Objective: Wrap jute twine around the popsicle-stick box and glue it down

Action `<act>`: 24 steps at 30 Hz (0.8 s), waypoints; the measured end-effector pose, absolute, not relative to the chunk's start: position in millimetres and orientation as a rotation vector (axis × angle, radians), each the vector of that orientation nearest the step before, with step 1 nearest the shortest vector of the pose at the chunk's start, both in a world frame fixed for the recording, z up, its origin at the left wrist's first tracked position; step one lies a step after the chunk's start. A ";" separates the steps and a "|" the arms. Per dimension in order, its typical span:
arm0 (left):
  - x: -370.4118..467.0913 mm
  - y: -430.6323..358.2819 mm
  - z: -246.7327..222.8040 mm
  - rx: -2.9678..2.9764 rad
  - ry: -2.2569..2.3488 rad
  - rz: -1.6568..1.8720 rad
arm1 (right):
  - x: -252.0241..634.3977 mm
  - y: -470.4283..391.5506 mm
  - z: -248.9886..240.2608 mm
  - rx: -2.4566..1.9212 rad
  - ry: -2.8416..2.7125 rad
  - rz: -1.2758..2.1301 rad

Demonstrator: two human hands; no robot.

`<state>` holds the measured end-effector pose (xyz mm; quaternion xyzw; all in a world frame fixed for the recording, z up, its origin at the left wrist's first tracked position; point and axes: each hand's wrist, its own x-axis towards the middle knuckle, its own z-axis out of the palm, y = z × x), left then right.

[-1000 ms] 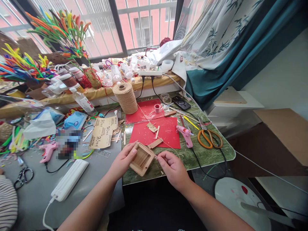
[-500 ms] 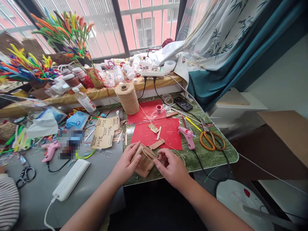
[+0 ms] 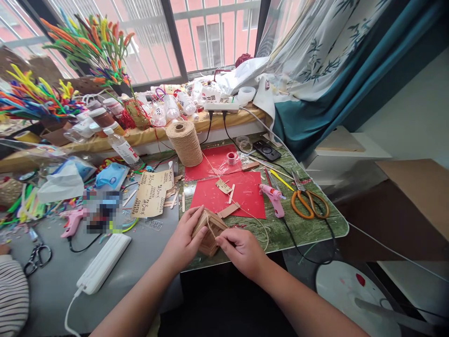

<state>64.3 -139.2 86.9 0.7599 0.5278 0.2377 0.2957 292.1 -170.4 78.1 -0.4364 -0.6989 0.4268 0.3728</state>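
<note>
My left hand (image 3: 182, 244) is wrapped around a small brown wooden craft piece (image 3: 209, 243), held tilted at the table's front edge. Its fingers lie along the left side and the thumb presses on the front. A strand of jute twine (image 3: 210, 228) crosses the face of the piece. My right hand (image 3: 242, 250) pinches that strand between thumb and forefinger, close to the piece's right side. More of the strand loops out behind the right hand, and a large jute spool (image 3: 184, 143) stands farther back. The fingers hide part of the craft piece.
On the right lie a pink glue gun (image 3: 272, 199), orange-handled scissors (image 3: 309, 203) and a phone (image 3: 267, 150). Red sheets (image 3: 250, 194) bear wood scraps. Leftward are sandpaper (image 3: 151, 194), a white power strip (image 3: 104, 263) and a person's striped sleeve (image 3: 13, 295).
My right hand has moved slightly left and down, drawing the twine across the face of the craft piece. The left hand keeps its hold.
</note>
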 end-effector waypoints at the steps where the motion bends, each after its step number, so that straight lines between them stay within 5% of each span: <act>1: 62.9 -138.2 86.4 2.014 1.411 0.633 | 293.2 -170.0 77.2 -1.133 -1.781 1.073; 24: 59.3 -136.5 80.8 1.396 1.373 0.801 | 309.2 -169.5 57.8 -1.284 -1.475 1.107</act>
